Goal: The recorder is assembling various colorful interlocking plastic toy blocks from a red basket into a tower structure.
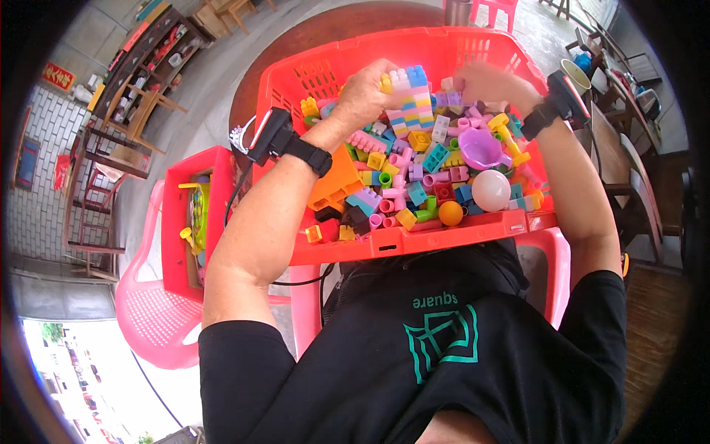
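Note:
A stack of joined toy building blocks, in pastel pink, white, yellow and blue, stands among loose pieces near the far side of a red plastic basket. My left hand is closed around its upper left side. To the right of the stack, over the loose blocks, is my right hand; motion smears its fingers, so what they hold, if anything, does not show. Below my hands lie a purple toy bowl, a white ball, an orange ball and many coloured blocks and tubes.
The basket rests on a round brown table. At my left, a smaller red bin of toys sits on a pink plastic chair. A black cable runs below the basket's near edge. Wooden furniture lines the right side.

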`<state>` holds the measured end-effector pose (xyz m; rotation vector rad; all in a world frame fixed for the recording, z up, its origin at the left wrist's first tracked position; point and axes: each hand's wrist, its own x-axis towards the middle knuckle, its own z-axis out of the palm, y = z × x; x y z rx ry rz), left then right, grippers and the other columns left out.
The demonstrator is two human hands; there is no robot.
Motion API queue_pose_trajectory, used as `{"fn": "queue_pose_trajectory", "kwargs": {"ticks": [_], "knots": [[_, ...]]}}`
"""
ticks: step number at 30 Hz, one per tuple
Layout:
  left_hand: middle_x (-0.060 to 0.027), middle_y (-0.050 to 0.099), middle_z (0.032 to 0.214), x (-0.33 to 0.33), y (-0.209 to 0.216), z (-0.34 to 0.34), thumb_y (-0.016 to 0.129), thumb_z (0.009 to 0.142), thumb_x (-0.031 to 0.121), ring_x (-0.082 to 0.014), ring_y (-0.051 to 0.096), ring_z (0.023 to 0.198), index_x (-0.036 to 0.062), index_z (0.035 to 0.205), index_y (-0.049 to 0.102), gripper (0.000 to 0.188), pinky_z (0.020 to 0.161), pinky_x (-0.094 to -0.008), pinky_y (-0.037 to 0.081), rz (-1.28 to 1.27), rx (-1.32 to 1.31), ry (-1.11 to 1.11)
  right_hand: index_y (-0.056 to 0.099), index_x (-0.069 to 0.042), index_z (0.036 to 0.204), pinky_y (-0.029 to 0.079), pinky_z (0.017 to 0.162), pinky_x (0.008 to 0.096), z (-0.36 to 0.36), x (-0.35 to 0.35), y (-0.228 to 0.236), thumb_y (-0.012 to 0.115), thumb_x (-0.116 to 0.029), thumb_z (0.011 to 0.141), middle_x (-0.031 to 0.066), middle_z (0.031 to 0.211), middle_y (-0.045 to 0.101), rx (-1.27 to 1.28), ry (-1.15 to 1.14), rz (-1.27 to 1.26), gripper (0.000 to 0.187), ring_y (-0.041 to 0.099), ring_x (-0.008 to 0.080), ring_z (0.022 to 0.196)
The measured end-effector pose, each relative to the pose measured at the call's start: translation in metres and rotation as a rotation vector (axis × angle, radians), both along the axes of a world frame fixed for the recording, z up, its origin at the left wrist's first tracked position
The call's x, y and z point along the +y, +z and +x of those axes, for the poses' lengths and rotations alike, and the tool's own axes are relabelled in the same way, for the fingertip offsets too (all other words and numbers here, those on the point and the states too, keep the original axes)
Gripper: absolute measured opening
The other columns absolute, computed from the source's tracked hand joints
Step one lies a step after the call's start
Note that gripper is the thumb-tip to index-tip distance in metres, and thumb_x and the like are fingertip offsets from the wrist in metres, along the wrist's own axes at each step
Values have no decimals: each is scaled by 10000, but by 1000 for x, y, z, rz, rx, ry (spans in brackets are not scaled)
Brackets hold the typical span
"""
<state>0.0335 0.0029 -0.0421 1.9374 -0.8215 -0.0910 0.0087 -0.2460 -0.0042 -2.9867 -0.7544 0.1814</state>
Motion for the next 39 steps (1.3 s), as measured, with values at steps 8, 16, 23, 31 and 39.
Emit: {"fn": "queue_pose_trajectory", "kwargs": {"ticks": [8, 16, 23, 31, 39], "knots": [[-16, 610, 890, 0, 0, -2, 705, 700, -1, -97, 578, 799, 35, 988, 540, 333, 694, -239, 484, -73, 96, -44, 569, 5, 1053, 493, 497, 260, 6, 5, 3, 528, -100, 771, 107, 875, 621, 208, -252, 523, 304, 633, 157, 580], [-21, 612, 898, 0, 7, -6, 704, 735, 52, -103, 586, 796, 22, 989, 557, 296, 685, -242, 491, -187, 220, -68, 537, -14, 1114, 478, 618, 238, -3, 11, 11, 539, -161, 841, 75, 951, 610, 327, -78, 764, 311, 612, 111, 802], [-57, 604, 920, 6, 8, 5, 547, 882, 333, -138, 601, 823, 4, 1025, 550, 359, 654, -272, 528, -161, 302, -92, 508, -15, 1109, 488, 571, 228, -4, 13, 11, 527, -117, 835, 74, 1009, 591, 389, -76, 906, 293, 615, 128, 809], [-24, 613, 837, 9, 13, 4, 577, 849, 390, -86, 553, 756, 48, 992, 600, 371, 585, -236, 466, -155, 236, -79, 577, -24, 1035, 486, 665, 243, 10, 4, -7, 622, -61, 777, 69, 885, 596, 25, -220, 817, 264, 595, 130, 778], [-59, 629, 831, 14, 24, 0, 580, 835, 312, -124, 578, 720, 33, 968, 604, 310, 570, -270, 480, -22, 124, 46, 575, -34, 983, 476, 777, 343, 23, -14, -31, 650, -62, 704, 139, 923, 588, -398, -173, 392, 290, 587, 281, 867]]}}
